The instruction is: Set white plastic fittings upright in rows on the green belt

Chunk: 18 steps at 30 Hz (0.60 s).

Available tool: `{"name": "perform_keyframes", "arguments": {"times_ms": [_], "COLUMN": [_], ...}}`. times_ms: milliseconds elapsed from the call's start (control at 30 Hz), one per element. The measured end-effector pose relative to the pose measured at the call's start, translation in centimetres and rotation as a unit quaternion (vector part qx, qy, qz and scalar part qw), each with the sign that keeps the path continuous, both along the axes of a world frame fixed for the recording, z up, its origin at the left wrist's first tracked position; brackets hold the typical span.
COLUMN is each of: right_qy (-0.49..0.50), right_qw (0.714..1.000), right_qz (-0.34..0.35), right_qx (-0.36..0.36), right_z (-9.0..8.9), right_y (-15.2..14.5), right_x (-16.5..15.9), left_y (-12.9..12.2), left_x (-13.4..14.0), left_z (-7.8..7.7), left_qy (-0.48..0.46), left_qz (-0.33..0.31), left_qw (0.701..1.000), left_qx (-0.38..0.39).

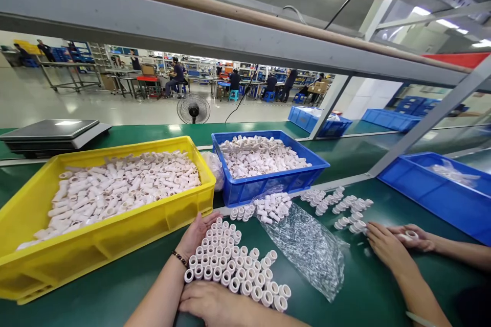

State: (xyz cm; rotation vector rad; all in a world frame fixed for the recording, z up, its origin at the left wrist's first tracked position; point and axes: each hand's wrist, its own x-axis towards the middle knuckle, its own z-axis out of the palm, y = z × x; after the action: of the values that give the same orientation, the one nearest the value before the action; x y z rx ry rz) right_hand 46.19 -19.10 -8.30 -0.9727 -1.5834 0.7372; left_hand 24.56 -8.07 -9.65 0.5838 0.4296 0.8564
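Note:
Many short white plastic pipe fittings (pixel 226 251) stand on end in a tight block on the green tabletop. My left hand (pixel 196 235), with a beaded bracelet at the wrist, lies along the block's far left side, fingers stretched out. Across the near edge rests my right hand (pixel 209 300), its fingers pointing left and touching or almost touching the front fittings. Neither hand grips anything that I can see. Behind the block are a small pile of loose fittings (pixel 273 206) and a clear plastic bag (pixel 307 250) lying flat to the right.
A yellow bin (pixel 115 225) and a blue bin (pixel 276 181) hold heaps of white fittings. At right, a co-worker's hands (pixel 391 245) handle a fitting beside more small groups. Another blue bin (pixel 441 209), a scale (pixel 53 133) and a slanted metal post (pixel 429 117) stand around.

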Motion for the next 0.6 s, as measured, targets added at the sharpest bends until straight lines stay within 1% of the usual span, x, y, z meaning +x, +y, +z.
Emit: {"name": "perform_keyframes", "arguments": {"times_ms": [100, 200, 267, 367, 467, 533, 600], "right_qy": [-0.041, -0.069, -0.098, -0.144, -0.188, -0.231, -0.275], "right_qw": [0.998, 0.995, 0.987, 0.966, 0.935, 0.913, 0.897], "right_qz": [0.037, 0.077, 0.124, 0.215, 0.297, 0.331, 0.339], "right_qx": [-0.010, -0.010, -0.003, 0.017, 0.050, 0.064, 0.066], "right_z": [-1.5, -2.1, -2.2, -2.3, -2.4, -2.4, -2.3], "right_y": [0.4, 0.8, 1.3, 2.2, 3.2, 3.6, 3.9], "right_x": [-3.1, -5.4, -6.7, -8.0, -8.3, -8.2, -8.1], "left_y": [0.6, 1.2, 1.6, 2.1, 2.2, 2.3, 2.3], "left_x": [0.7, 1.3, 1.4, 1.4, 1.2, 1.3, 1.5], "left_z": [0.0, 0.0, 0.0, 0.0, -0.1, -0.1, -0.1], "left_qy": [0.003, 0.002, 0.000, -0.002, -0.001, 0.001, 0.006], "left_qz": [-0.009, -0.015, -0.021, -0.034, -0.042, -0.040, -0.031], "left_qw": [1.000, 1.000, 1.000, 0.999, 0.999, 0.999, 0.999], "left_qx": [0.003, 0.008, 0.012, 0.017, 0.024, 0.029, 0.034]}}
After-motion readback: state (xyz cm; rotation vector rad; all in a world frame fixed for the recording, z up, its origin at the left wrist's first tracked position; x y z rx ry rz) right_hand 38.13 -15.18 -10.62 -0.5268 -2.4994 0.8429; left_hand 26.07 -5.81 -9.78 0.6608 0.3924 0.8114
